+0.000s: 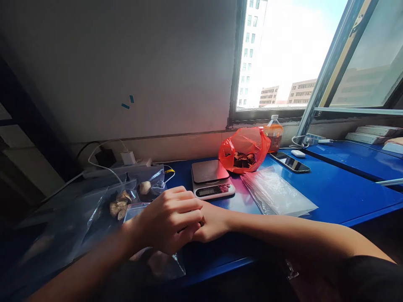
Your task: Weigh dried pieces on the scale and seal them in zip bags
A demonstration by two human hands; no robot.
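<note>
My left hand is closed, its curled fingers lying over the fingers of my right hand. The right hand is closed too, its fingertips covered by the left. What they pinch between them, if anything, is hidden. Under my left hand and wrist lies a clear zip bag with pale brownish pieces inside. Just beyond the hands stands a kitchen scale with a dark, bare platform and a small display. To the left are clear bags holding dried mushrooms and a single pale mushroom.
Behind the scale, an open red plastic bag holds dark dried pieces. A stack of flat clear bags lies right on the blue table. Further back are a phone, a white case, a bottle and charger plugs.
</note>
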